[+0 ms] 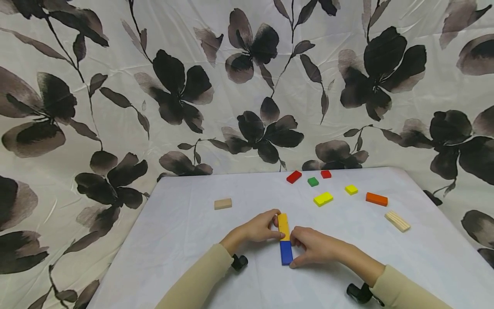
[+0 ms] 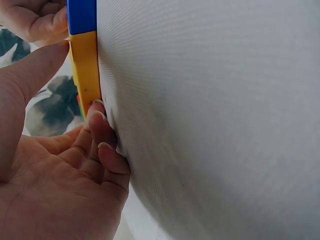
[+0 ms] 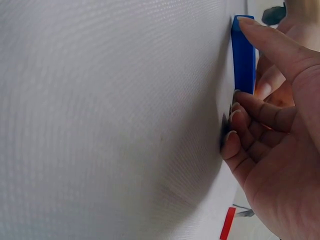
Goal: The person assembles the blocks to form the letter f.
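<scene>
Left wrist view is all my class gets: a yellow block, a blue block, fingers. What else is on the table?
Observer: Loose blocks lie beyond the hands, among them an orange block and a green block.
Operator: Any to the left?
Observer: One plain wooden block, alone.
Operator: How do the two blocks lie?
Observer: The yellow block and blue block lie end to end, the left hand at the yellow, the right hand beside both.

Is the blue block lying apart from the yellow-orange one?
No, the blue block lies end to end against the yellow-orange block, touching.
</scene>
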Action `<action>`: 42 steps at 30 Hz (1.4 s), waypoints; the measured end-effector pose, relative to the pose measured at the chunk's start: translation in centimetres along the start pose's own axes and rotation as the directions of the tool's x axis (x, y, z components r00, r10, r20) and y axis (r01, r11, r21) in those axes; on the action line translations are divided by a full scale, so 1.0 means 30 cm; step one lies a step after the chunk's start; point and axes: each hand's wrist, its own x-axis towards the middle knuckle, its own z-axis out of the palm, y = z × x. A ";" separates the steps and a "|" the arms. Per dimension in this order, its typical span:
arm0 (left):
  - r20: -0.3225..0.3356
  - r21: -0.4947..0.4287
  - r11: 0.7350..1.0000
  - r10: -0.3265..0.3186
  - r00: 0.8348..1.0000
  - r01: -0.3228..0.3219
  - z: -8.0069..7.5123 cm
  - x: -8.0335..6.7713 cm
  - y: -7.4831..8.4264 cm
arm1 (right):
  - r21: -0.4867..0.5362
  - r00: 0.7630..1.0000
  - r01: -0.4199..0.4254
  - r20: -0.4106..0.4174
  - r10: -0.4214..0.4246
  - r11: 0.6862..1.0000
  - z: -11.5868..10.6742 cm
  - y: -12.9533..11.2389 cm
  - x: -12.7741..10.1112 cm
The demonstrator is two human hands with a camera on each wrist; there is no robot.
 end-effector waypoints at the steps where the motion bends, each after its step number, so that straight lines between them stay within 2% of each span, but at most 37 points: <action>1: 0.001 -0.002 1.000 0.001 1.000 -0.001 0.001 0.000 0.000 | 0.000 1.000 -0.004 0.000 0.004 1.000 0.001 0.000 0.000; 6: 0.005 0.002 1.000 0.006 1.000 -0.006 0.005 -0.002 0.001 | 0.003 1.000 -0.005 0.002 0.005 1.000 0.006 0.005 0.000; 13: 0.004 0.004 1.000 0.009 1.000 -0.009 0.005 -0.005 0.004 | -0.017 0.999 0.040 -0.016 -0.041 0.999 0.007 0.009 -0.006; 30: 0.010 0.015 1.000 -0.005 1.000 0.005 0.003 -0.009 0.007 | -0.031 1.000 0.010 -0.022 -0.011 0.999 0.009 0.009 -0.004; 42: -0.001 0.026 1.000 0.004 1.000 -0.004 -0.002 -0.041 0.006 | -0.012 1.000 -0.004 -0.010 0.004 1.000 -0.017 0.014 -0.040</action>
